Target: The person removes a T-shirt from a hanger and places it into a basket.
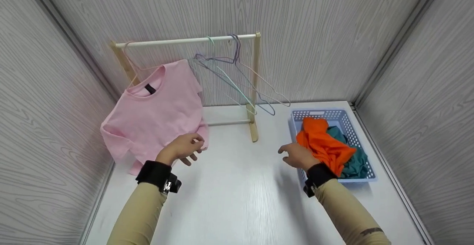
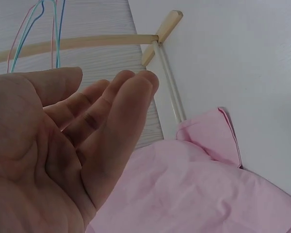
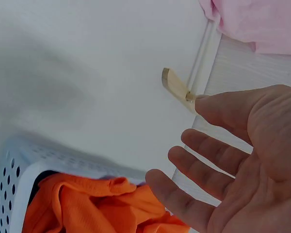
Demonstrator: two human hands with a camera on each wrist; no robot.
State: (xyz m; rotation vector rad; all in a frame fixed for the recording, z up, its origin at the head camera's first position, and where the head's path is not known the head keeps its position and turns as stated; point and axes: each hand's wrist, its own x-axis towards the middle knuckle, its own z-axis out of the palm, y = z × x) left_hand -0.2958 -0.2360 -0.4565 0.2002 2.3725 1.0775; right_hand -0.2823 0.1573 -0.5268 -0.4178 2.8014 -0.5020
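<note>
A pink shirt (image 1: 159, 104) hangs from a pink hanger (image 1: 130, 60) at the left end of the rack's white rail (image 1: 166, 42). My left hand (image 1: 184, 147) hovers in front of the shirt's lower right part, fingers loosely bent and holding nothing; its bare palm (image 2: 34, 160) shows in the left wrist view. To the right, my right hand (image 1: 297, 155) is in the air beside the blue basket (image 1: 296, 126), with relaxed, spread fingers (image 3: 199, 170) and nothing in them. An orange garment (image 1: 322, 145) lies in the basket over a dark green garment (image 1: 357, 163).
Several bare hangers (image 1: 237, 86), purple, mint and pale ones among them, hang at the rail's right end and jut forward. The rack's wooden foot (image 1: 253, 131) stands on the white table (image 1: 237, 200). Grey wood-grain walls (image 1: 314, 45) enclose the back and both sides.
</note>
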